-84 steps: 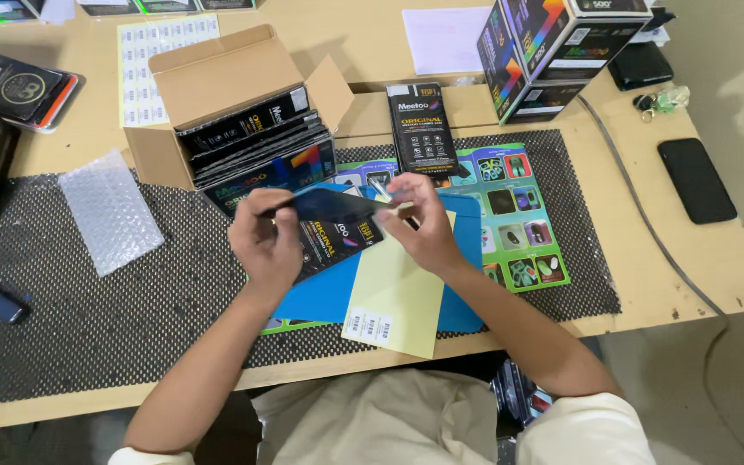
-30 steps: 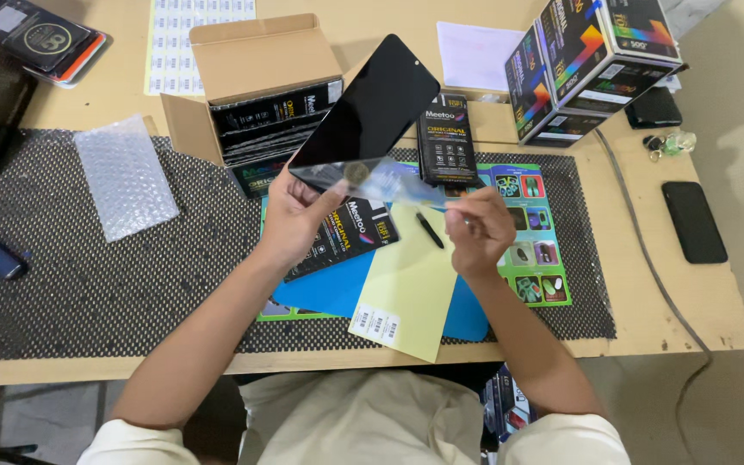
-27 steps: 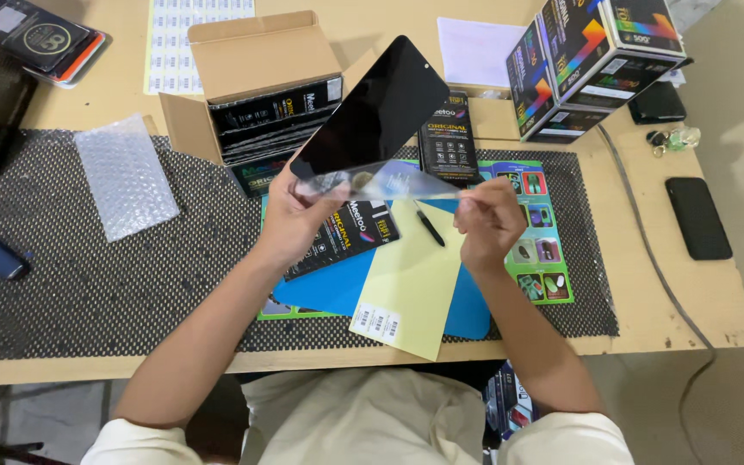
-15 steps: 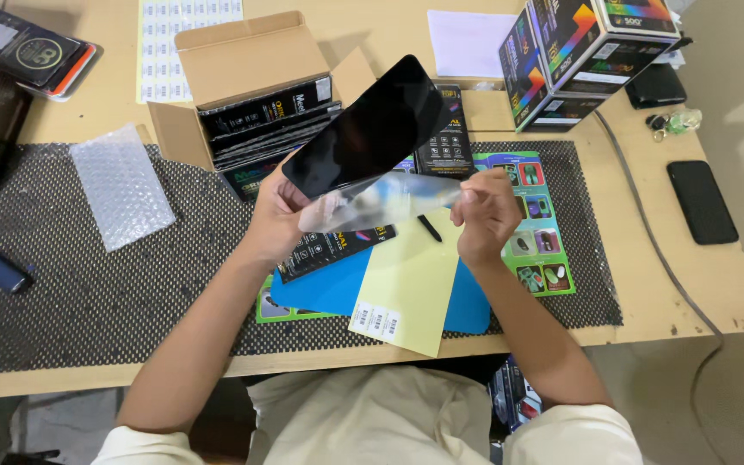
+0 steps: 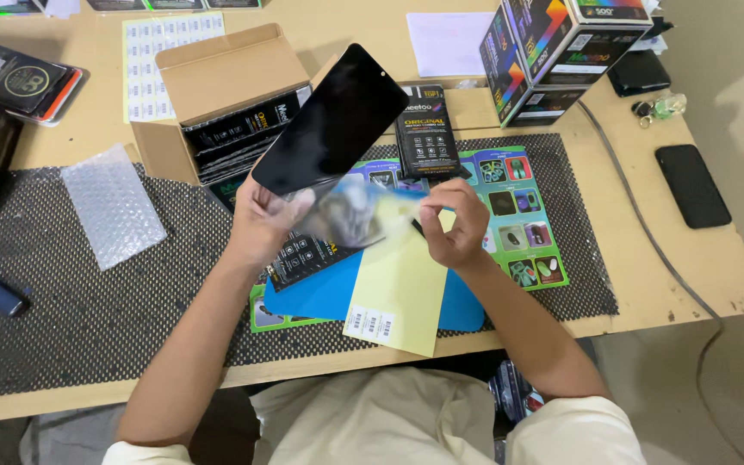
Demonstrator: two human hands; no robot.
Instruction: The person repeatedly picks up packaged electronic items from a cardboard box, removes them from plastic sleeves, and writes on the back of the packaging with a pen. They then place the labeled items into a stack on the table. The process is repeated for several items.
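Near me a yellow sheet (image 5: 399, 288) lies on the blue mat (image 5: 320, 293). My left hand (image 5: 269, 220) pinches the dark glass panel (image 5: 333, 120) at 11 o'clock; my right hand (image 5: 456, 222) grips a clear film (image 5: 350, 211), mostly peeled, one end left. Open box (image 5: 217, 95) at 10 o'clock.

A: Dark panel (image 5: 331, 122) looks like glossy black glass, smooth. Film (image 5: 356, 211) is thin clear plastic.

B: Mat (image 5: 88, 310) is rough mesh; box (image 5: 217, 86) is matt cardboard; table (image 5: 691, 275) is smooth wood.
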